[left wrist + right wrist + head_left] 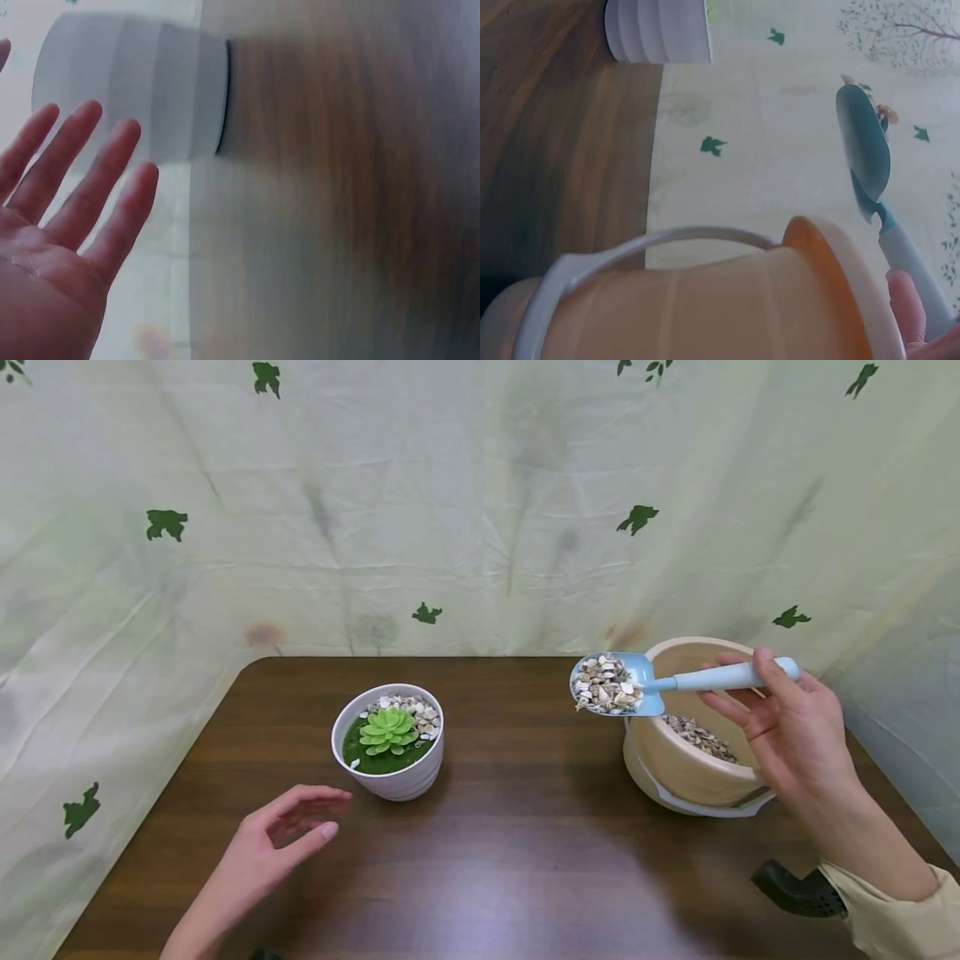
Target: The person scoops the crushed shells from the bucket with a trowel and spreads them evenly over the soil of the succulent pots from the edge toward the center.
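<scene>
My right hand (798, 727) holds a light blue hand trowel (731, 677) by its handle, thumb on top. Its blade carries a heap of small shells and pebbles (606, 683), above the left rim of a beige bucket (675, 768). More of the same pebbles lie inside that bucket. In the right wrist view the trowel (864, 139) shows its underside. My left hand (281, 835) hovers near a white ribbed pot (397, 783), fingers extended and nothing held; the left wrist view shows a gap of uncertain size. Inside the pot are a green succulent (387, 731), green moss and some pebbles.
Both containers stand on a dark brown wooden table (510, 843). The bucket's pale handle (682, 235) hangs down around its side. A whitish curtain (465, 510) with green leaf shapes encloses the table at the back and sides.
</scene>
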